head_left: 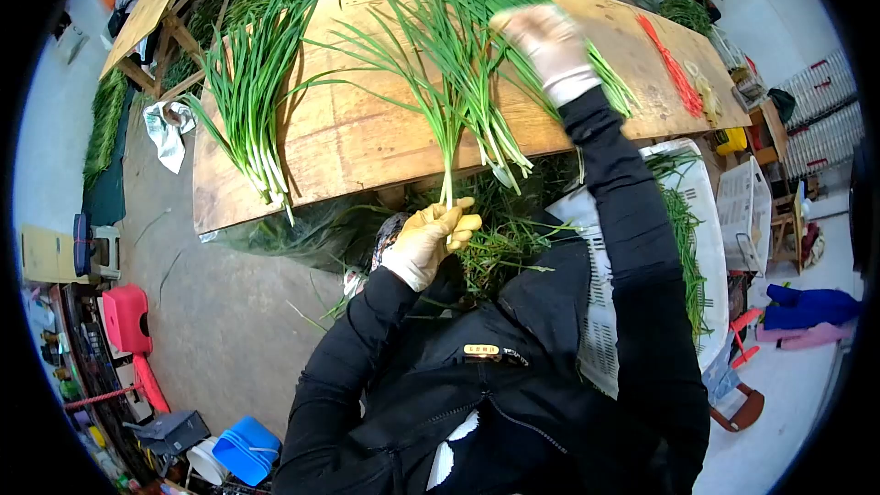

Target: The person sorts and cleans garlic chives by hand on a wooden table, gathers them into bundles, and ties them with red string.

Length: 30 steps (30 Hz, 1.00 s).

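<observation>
My left hand [433,236], in a yellowish glove, is closed around the white lower ends of a thin bunch of garlic chives [447,119] at the table's near edge. Their leaves fan out away from me across the wood. My right hand [543,41], gloved too and smeared by motion, is over leafy greens at the table's far side; whether it grips any cannot be seen. Right beside the held bunch lies a loose pile of chives [486,92], white ends toward me. Farther left rests another large bunch [252,101].
The wooden table [367,142] spans the view ahead. Red ties [671,69] lie at its right. Loose greens [495,257] hang below the near edge. A white crate [710,266] stands right of me; a red stool [126,319] and blue bucket [246,451] are at left.
</observation>
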Tool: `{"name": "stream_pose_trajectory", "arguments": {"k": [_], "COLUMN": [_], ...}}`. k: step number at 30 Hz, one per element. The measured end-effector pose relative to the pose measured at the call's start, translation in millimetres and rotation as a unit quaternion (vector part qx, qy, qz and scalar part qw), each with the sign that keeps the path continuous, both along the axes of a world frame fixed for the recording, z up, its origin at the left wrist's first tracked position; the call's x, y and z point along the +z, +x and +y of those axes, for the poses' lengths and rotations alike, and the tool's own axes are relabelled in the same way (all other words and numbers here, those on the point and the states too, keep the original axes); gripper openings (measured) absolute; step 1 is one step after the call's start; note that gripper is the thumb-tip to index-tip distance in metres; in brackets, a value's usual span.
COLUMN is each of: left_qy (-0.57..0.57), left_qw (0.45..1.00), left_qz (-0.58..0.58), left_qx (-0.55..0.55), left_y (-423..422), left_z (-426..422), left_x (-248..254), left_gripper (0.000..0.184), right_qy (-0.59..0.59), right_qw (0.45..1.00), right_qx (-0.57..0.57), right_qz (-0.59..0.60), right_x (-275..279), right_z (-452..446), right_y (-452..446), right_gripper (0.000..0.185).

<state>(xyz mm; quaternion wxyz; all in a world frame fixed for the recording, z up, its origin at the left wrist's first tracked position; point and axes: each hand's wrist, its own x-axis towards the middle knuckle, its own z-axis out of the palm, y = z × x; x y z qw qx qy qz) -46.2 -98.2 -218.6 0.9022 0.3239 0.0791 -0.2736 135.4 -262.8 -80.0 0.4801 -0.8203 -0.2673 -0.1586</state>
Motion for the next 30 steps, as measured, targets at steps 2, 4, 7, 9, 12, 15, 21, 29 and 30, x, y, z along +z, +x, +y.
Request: {"name": "stream_pose_trajectory", "arguments": {"k": [2, 4, 7, 9, 12, 15, 21, 29, 30], "left_qy": [-0.004, 0.031, 0.011, 0.028, 0.153, 0.163, -0.008, -0.072, -0.045], "left_qw": [1.000, 0.999, 0.997, 0.994, 0.986, 0.983, 0.996, 0.990, 0.997], "left_qz": [-0.026, -0.016, -0.081, -0.102, -0.045, -0.036, 0.049, -0.117, -0.062], "left_qx": [-0.009, -0.006, 0.013, -0.003, -0.050, -0.080, -0.068, 0.006, -0.011], "left_y": [-1, -7, -7, -5, -1, 14, 45, 12, 13], "left_z": [5, 10, 32, 53, 78, 75, 12, 24, 29], "left_x": [-7, 5, 17, 10, 5, -6, -9, 25, 16], "left_gripper": [0.034, 0.038, 0.051, 0.053, 0.045, 0.047, 0.041, 0.047, 0.047], "right_qy": [0.130, 0.171, 0.121, 0.062, -0.386, -0.403, -0.421, -0.018, -0.096], "right_qw": [0.989, 0.984, 0.986, 0.966, 0.888, 0.909, 0.888, 0.932, 0.952], "right_qx": [0.050, 0.051, 0.097, 0.150, 0.146, 0.007, -0.155, -0.062, -0.102], "right_qz": [-0.047, -0.031, 0.060, 0.199, 0.200, 0.103, 0.101, 0.357, 0.273], "right_x": [43, 86, 104, 80, 31, -13, -97, -65, -83], "right_z": [-16, -29, -49, -55, -51, -43, 1, -61, -69], "right_y": [-1, -27, -82, -108, -135, -134, -83, -59, -59], "right_gripper": [0.028, 0.028, 0.028, 0.028, 0.034, 0.046, 0.041, 0.024, 0.024]}}
